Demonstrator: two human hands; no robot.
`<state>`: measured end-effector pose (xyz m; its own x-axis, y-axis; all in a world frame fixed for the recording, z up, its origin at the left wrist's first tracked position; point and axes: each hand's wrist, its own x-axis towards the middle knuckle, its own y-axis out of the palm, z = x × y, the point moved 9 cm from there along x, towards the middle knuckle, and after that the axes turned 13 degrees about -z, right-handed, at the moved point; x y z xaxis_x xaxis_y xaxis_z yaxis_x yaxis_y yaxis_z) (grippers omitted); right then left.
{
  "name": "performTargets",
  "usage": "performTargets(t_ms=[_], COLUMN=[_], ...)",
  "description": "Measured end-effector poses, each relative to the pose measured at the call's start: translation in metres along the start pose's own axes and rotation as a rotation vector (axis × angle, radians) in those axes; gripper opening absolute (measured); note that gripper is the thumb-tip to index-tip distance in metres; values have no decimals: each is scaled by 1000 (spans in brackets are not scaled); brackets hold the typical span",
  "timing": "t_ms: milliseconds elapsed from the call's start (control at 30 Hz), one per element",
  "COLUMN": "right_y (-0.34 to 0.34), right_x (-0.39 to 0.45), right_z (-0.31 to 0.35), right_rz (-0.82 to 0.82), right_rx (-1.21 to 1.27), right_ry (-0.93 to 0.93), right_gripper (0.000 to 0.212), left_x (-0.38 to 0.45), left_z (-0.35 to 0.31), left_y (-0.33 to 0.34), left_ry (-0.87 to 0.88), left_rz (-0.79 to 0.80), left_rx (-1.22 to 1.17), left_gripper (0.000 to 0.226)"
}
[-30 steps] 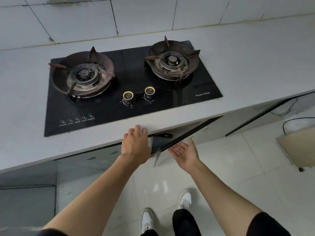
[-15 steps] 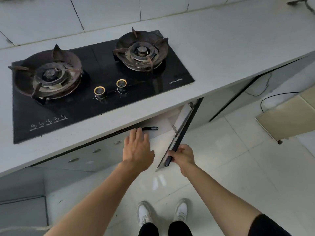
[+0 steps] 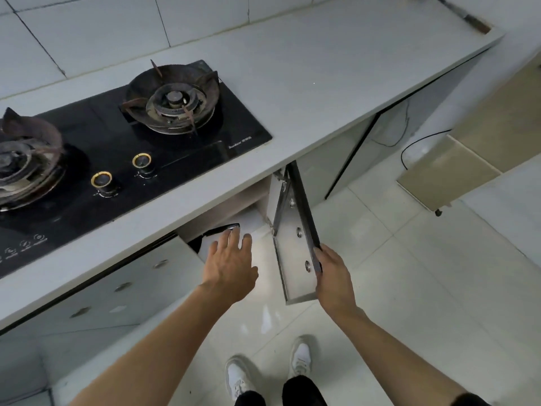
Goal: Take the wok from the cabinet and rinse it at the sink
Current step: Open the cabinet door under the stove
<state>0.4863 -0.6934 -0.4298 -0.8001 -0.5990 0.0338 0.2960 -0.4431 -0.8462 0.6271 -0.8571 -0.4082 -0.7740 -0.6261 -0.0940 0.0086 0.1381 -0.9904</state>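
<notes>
The cabinet door [image 3: 295,232] under the countertop [image 3: 307,83] is swung wide, hinged at its far end below the counter edge. Its outer edge is gripped by the right hand [image 3: 333,276], fingers curled round the dark rim. The left hand [image 3: 231,265] is reached toward the cabinet opening [image 3: 234,206] with fingers straight and spread, nothing held. A dark handle [image 3: 224,229], apparently the wok's, is seen poking out of the opening just beyond the left fingertips; contact cannot be told. The wok's bowl is hidden inside the cabinet under the counter.

A black glass hob [image 3: 123,159] is set into the countertop, with two burners: one [image 3: 172,101] near the middle, one [image 3: 20,159] cut by the left frame edge. Two brass-ringed knobs [image 3: 123,174] are seen in front of them. White wall tiles [image 3: 87,24] are behind the counter. A closed door with round studs [image 3: 117,288] is left of the opening. White sneakers [image 3: 269,373] are planted on the pale tiled floor [image 3: 409,273]. A black cable [image 3: 415,148] is trailed at right, near a beige board [image 3: 448,177].
</notes>
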Motion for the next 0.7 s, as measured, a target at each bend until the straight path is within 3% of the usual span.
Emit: performTargets(t_ms=[300,700], right_y=[-13,-38], right_x=[19,77], right_z=[-50,-96], right_rz=[108,175], right_rx=[-448,-348], right_ry=[-131,-40], right_gripper=[81,93], left_x=[16,41], left_z=[-29,-61], left_y=[-2,-14], left_ry=[26,-36], left_rz=[-6,-18], left_rx=[27,9], left_gripper=[70,69])
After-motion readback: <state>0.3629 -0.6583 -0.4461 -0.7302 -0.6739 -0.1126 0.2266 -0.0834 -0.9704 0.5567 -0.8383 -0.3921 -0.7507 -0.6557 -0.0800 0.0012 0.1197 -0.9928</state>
